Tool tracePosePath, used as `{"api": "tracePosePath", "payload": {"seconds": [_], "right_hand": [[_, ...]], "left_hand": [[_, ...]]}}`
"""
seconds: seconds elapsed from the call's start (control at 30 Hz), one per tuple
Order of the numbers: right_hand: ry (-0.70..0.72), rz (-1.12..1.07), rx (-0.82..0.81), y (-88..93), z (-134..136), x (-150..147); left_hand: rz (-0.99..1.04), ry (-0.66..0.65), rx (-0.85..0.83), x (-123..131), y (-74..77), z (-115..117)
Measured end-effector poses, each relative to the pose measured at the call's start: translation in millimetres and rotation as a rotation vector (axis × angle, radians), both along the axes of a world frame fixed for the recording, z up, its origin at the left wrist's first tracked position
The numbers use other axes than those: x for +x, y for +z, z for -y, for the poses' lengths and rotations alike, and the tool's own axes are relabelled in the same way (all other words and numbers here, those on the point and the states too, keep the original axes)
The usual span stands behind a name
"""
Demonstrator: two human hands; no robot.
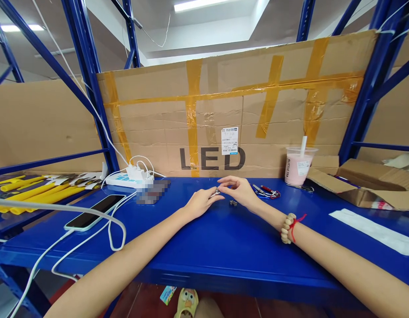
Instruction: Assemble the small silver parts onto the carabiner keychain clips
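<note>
My left hand rests on the blue shelf top, fingers pinched around a small silvery metal part. My right hand meets it from the right, fingertips touching the same part, the other fingers curved above it. A bead bracelet with a red string sits on my right wrist. Another small metal piece lies on the blue surface just under my right hand.
A phone with white cables lies at left, beside a white power strip. Small red-handled tools and a pink drink cup stand right of my hands. Open cardboard boxes and a white strip are at right; yellow parts at left.
</note>
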State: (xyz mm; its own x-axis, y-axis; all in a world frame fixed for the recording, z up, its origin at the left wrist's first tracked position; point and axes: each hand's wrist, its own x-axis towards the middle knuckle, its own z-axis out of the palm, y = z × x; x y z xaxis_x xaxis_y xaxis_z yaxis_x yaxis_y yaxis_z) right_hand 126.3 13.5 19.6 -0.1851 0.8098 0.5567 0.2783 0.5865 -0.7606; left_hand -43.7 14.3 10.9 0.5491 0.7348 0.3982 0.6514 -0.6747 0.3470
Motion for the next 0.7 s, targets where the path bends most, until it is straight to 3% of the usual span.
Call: {"api": "tracePosePath", "payload": {"seconds": [0.27,0.57,0.7], "right_hand": [[-0.005,-0.016,-0.063,3.3,2,4],[0.069,0.0,-0.234,3.3,-1,12],[0.091,0.091,-0.248,4.8,-1,18]], "left_hand": [[0.038,0.025,-0.006,0,3.5,4],[0.082,-0.12,-0.009,-1,-4.0,3],[0.022,-0.118,0.009,-1,-3.4,8]]}}
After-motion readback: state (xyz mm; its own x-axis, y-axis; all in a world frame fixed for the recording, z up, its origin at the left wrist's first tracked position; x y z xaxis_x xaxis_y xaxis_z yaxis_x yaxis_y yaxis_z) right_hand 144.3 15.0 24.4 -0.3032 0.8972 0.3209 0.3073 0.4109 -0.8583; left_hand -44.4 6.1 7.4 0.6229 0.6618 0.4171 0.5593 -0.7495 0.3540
